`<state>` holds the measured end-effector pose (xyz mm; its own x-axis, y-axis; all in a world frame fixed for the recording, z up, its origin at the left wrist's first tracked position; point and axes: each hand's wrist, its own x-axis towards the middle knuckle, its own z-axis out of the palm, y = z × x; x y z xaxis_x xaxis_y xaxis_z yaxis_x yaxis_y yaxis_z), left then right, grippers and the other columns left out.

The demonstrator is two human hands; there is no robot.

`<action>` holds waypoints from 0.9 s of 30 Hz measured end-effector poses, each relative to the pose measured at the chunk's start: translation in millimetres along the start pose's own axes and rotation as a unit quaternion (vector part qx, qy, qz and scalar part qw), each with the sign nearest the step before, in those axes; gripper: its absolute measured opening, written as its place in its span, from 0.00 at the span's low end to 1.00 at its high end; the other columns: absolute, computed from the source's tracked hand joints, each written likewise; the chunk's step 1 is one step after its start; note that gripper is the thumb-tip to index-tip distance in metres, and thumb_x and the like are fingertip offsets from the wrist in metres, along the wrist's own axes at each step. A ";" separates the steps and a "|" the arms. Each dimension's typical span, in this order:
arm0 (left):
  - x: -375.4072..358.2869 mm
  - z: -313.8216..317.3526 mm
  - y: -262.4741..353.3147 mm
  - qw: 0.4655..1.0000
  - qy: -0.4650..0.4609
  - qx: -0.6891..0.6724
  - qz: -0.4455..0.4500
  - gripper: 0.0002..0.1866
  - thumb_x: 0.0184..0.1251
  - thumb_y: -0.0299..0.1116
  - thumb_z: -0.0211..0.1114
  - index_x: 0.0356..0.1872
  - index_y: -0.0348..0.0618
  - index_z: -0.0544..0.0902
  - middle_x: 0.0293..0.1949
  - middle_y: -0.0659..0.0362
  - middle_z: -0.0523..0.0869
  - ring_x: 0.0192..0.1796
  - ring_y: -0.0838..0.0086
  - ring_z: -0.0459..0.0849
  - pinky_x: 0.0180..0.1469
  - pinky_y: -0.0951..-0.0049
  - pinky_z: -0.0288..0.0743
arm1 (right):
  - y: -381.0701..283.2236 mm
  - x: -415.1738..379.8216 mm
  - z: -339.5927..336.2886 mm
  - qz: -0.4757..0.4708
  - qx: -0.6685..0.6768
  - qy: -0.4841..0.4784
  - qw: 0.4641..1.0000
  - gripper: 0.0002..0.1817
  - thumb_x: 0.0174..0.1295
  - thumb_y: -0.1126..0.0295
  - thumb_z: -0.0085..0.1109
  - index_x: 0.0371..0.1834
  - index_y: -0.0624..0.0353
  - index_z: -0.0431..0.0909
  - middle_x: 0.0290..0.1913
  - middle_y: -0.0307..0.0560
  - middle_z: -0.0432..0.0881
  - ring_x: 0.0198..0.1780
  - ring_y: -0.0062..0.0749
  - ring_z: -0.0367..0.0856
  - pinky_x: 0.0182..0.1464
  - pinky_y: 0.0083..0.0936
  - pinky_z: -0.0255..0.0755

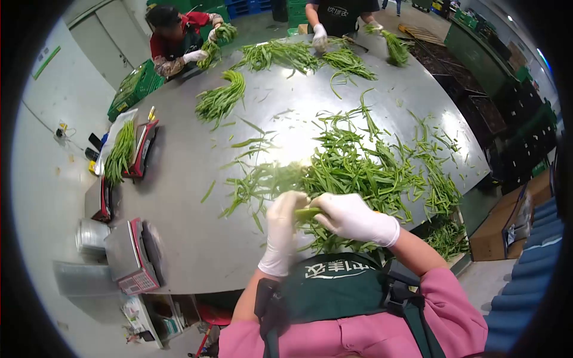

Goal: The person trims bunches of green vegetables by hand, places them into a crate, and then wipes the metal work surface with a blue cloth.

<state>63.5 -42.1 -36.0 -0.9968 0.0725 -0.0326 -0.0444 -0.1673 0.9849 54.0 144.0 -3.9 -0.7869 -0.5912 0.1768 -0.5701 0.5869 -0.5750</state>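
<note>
Both of my hands wear white gloves and meet near the table's front edge, just in front of a dark green apron. My left hand (283, 230) is partly blurred, its fingers curled at one end of a short green stem piece (307, 213). Closed on the other end of that piece is my right hand (352, 218). Beyond my hands a large loose pile of leafy green vegetables (358, 173) spreads over the metal table (179, 179), with scattered leaves and cut bits around it.
Scales (132, 256) stand along the left edge, one bearing a green bundle (121, 152). A curved bundle (222, 98) lies farther back. Two people (173, 42) (340, 18) in white gloves handle greens at the far side. Cardboard boxes (501, 224) are at right.
</note>
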 end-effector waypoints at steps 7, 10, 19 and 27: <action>35.2 -14.9 18.4 0.799 0.102 0.450 0.385 0.19 0.76 0.44 0.56 0.49 0.35 0.81 0.39 0.53 0.84 0.39 0.60 0.82 0.46 0.64 0.76 | 4.0 16.7 6.8 0.016 -0.041 -0.090 0.995 0.12 0.62 0.66 0.58 0.42 0.63 0.72 0.33 0.57 0.81 0.30 0.54 0.83 0.29 0.46 0.76; 33.9 -14.0 33.4 0.872 -0.129 0.432 0.193 0.21 0.78 0.43 0.55 0.57 0.35 0.77 0.44 0.50 0.85 0.41 0.54 0.82 0.48 0.61 0.75 | 3.6 31.0 0.7 0.008 -0.024 -0.105 0.994 0.11 0.58 0.69 0.58 0.38 0.65 0.73 0.30 0.56 0.81 0.28 0.52 0.83 0.28 0.44 0.76; 91.6 -69.5 60.2 0.872 -0.379 0.296 -0.086 0.17 0.76 0.43 0.55 0.37 0.37 0.80 0.27 0.50 0.83 0.29 0.62 0.80 0.36 0.61 0.72 | 16.8 89.5 -26.5 0.090 0.016 -0.086 0.992 0.24 0.56 0.53 0.69 0.46 0.56 0.71 0.26 0.52 0.81 0.30 0.54 0.83 0.33 0.43 0.74; 236.3 -284.3 97.5 0.970 0.183 0.156 0.025 0.20 0.79 0.50 0.54 0.31 0.46 0.77 0.20 0.71 0.69 0.20 0.88 0.61 0.21 0.81 0.53 | 100.8 71.0 -22.5 0.209 -0.073 0.147 0.964 0.25 0.56 0.77 0.65 0.59 0.60 0.74 0.43 0.49 0.82 0.45 0.40 0.81 0.51 0.33 0.73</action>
<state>-195.2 -320.8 4.0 -0.9563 -0.2921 0.0144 -0.0301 0.1474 0.9886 -64.6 173.7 -31.3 -0.9759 -0.1169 0.1845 -0.1990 0.8240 -0.5304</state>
